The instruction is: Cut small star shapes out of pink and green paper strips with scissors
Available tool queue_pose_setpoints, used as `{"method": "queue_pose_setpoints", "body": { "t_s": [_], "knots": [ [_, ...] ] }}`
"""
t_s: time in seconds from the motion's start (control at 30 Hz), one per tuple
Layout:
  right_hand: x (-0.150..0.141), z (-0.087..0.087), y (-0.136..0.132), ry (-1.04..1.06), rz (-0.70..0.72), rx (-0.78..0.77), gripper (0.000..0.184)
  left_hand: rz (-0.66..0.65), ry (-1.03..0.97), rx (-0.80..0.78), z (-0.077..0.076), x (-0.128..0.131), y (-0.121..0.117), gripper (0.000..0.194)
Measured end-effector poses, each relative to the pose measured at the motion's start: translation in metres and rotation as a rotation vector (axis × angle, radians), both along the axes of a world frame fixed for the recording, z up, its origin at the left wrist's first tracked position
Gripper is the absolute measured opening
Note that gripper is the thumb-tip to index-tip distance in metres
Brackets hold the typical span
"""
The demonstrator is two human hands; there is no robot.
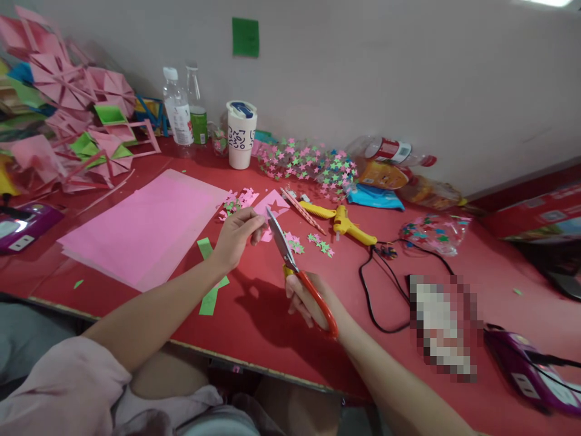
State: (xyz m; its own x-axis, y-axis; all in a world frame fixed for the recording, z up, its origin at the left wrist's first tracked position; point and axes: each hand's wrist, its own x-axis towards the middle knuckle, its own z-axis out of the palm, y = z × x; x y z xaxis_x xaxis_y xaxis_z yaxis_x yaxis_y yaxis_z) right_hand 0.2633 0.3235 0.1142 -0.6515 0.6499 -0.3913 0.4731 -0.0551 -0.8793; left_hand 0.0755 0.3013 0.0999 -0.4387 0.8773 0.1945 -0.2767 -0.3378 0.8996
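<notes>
Table: red tabletop point(494, 263), fills middle and lower frame; everything below is on or above it
Pink sheets: overlapping flat stack point(145, 227), left of centre frame, beyond the left forearm
Scissors: red-handled pair point(285, 249), frame centre, raised over table; long axis slants from handles at lower right to tip at upper left; blades look together
Right hand: point(325, 297), just right of lower centre; fingers curled round the scissor handles, grip firm-looking
Left hand: point(238, 236), centre frame, left of the blades; thumb and index pinched close, anything between them too small to tell
Key relation: scissor tip sits just right of the left fingertips and slightly higher in frame; small gap shows, contact in depth unclear; left hand nearer the tip, right hand at the handle end
Green strips: point(207, 303), lower centre-left, flat, partly under the left wrist in view
Pink cut paper: star-shaped hole in it point(267, 200), upper centre, past the tip; left fingers overlap its near side in view, touching or not unclear
Loose stars: green and pink point(321, 244), right of blades, lying flat
</notes>
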Motion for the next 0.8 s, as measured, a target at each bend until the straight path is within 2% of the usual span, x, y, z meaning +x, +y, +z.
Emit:
{"method": "queue_pose_setpoints", "body": {
  "t_s": [0.3, 0.5, 0.8],
  "knots": [
    [0.0001, -0.0036, 0.0007, -0.002, 0.013, 0.006, 0.044, 0.101, -0.063, -0.03, 0.0021, -0.0064, 0.0012, 0.019],
    [-0.0004, -0.0032, -0.0015, 0.012, -0.037, 0.028, 0.043, -0.043, -0.01, -0.104, 0.005, -0.0026, -0.0004, 0.02],
    [0.0021, -0.0046, 0.0014, -0.04, -0.037, 0.048, 0.042, 0.047, -0.052, -0.066, 0.0043, -0.0092, 0.0021, 0.017]
  ]
}}
